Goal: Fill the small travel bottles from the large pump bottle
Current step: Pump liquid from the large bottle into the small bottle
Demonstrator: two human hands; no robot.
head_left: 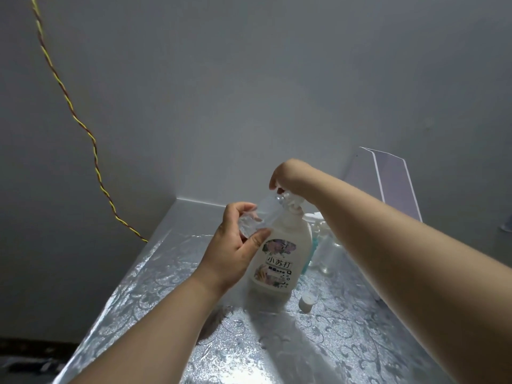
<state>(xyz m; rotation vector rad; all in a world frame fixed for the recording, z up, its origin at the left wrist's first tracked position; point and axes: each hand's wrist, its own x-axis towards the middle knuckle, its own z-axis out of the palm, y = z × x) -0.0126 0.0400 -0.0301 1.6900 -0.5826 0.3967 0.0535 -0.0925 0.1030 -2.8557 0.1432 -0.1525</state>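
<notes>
filling under way | left hand [235, 253] grips travel bottle [266, 210] at the spout | right hand [288, 176] atop pump bottle [279, 253] on worktop [360, 328], grip cannot tell | spare bottles [327, 245] behind, fill unclear

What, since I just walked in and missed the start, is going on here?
The person's left hand holds a clear travel bottle tilted, its mouth up at the spout of the large pump bottle, which stands on the silvery table. The right hand is on the pump head. More small bottles stand behind; a white cap lies beside it.
</notes>
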